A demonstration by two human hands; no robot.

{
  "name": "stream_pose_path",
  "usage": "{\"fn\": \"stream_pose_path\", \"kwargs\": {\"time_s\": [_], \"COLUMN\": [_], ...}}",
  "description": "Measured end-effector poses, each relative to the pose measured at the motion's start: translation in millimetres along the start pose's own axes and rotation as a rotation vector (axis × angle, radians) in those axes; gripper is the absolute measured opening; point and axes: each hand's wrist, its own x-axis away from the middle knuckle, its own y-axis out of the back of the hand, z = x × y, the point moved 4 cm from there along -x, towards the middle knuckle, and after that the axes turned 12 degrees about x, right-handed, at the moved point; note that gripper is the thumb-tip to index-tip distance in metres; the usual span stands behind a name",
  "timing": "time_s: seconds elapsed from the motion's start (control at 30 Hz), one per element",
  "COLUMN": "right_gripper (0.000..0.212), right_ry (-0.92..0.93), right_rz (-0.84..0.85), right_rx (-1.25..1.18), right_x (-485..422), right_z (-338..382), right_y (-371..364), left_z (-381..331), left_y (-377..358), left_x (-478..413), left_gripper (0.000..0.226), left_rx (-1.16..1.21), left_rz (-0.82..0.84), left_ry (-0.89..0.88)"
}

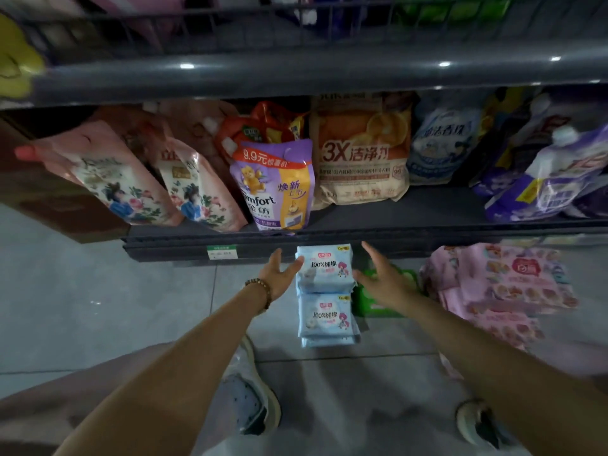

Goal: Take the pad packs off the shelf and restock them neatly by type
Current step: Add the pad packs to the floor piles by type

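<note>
setting: grey tiled floor (131,307) in front of a dark shelf (362,238), whose lower deck holds standing refill pouches (276,185).
blue packs: two low stacks of light blue pad packs lie on the floor just short of the shelf base, the far blue stack (324,268) touching the near blue stack (327,319).
packs vs hands: far blue stack sits between the two hands; near blue stack lies between the forearms, untouched.
left hand (279,274): reaches forward with palm turned inward and fingers straight. its fingertips meet the left edge of the far blue stack, and it grasps nothing.
right hand (381,281): reaches forward with fingers spread and relaxed, and holds nothing. its thumb is just beside the stack's right edge; contact cannot be told.
wrist: beaded bracelet (260,287) on the left.
pack facing: printed faces up, top of the print toward the shelf. each pack looks nearly square, so its own long axis is unclear; the pair runs from the person toward the shelf.
other packs: green pack (375,307) on the floor under the right hand, and pink packs (500,284) heaped further right.
feet: shoes (250,403) below the arms.
</note>
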Motion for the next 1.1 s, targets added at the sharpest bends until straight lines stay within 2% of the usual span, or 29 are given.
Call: {"fn": "stream_pose_path", "kwargs": {"time_s": [0.13,0.27,0.53,0.67,0.8,0.9,1.0,1.1], "right_gripper": [0.071,0.068,0.06,0.058,0.055,0.067,0.072,0.07], "right_ry": [0.167,0.294,0.419,0.429,0.462,0.443,0.432,0.429], "right_rz": [-0.038,-0.145,-0.443,-0.516,-0.608,-0.592,-0.574,-0.579], "right_rx": [0.225,0.388,0.463,0.37,0.16,0.021,-0.216,-0.428], "right_x": [23,55,114,115,95,71,53,39], "right_z": [12,41,90,100,105,108,117,127], "right_y": [70,158,324,377,414,426,434,449], "left_z": [-67,-149,-308,-369,-413,-435,-452,-472], "left_y": [24,32,26,21,14,6,1,-6], "left_x": [34,79,155,164,153,143,130,122], "left_gripper": [0.08,0.069,0.07,0.069,0.07,0.077,0.089,0.082], "left_rx": [-0.342,-0.7,-0.818,-0.87,-0.867,-0.856,-0.914,-0.804], "left_rz": [-0.015,-0.129,-0.205,-0.234,-0.276,-0.321,-0.392,-0.394], "left_ry": [-0.305,-0.511,-0.918,-1.012,-1.078,-1.156,-1.194,-1.174]}}
